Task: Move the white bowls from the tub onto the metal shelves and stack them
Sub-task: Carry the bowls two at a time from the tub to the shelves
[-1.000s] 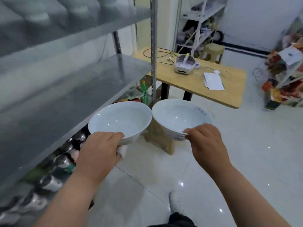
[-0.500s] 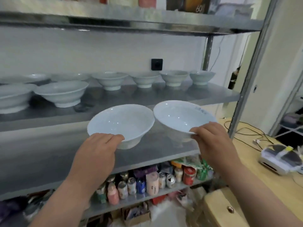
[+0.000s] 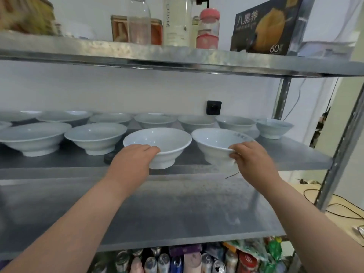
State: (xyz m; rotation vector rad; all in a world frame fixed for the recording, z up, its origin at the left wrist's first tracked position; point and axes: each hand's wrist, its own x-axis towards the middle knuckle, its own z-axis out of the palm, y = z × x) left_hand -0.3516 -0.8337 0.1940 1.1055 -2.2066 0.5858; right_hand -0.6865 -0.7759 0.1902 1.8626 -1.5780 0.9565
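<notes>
My left hand (image 3: pixel 134 158) grips the near rim of a white bowl (image 3: pixel 167 138), thumb inside. My right hand (image 3: pixel 250 156) pinches the near rim of a second white bowl (image 3: pixel 214 140). Both bowls are upright at the front of the middle metal shelf (image 3: pixel 295 154); whether their feet touch it I cannot tell. Several more white bowls stand on that shelf: one (image 3: pixel 96 136) just left of my left hand, a wider one (image 3: pixel 33 136) further left, and a row along the back including one (image 3: pixel 274 127) at the far right. The tub is out of view.
An empty metal shelf (image 3: pixel 177 209) lies below my forearms. The top shelf (image 3: pixel 177 56) carries bottles and a dark box (image 3: pixel 266 24). Cans and bottles (image 3: pixel 177 261) crowd the lowest level. A steel upright (image 3: pixel 342 146) stands at right, a wooden table (image 3: pixel 338 209) with cables behind it.
I turned from the room to face the shelves. Both hands carried their bowls up and forward, from in front of the lower shelf onto the level of the middle shelf.
</notes>
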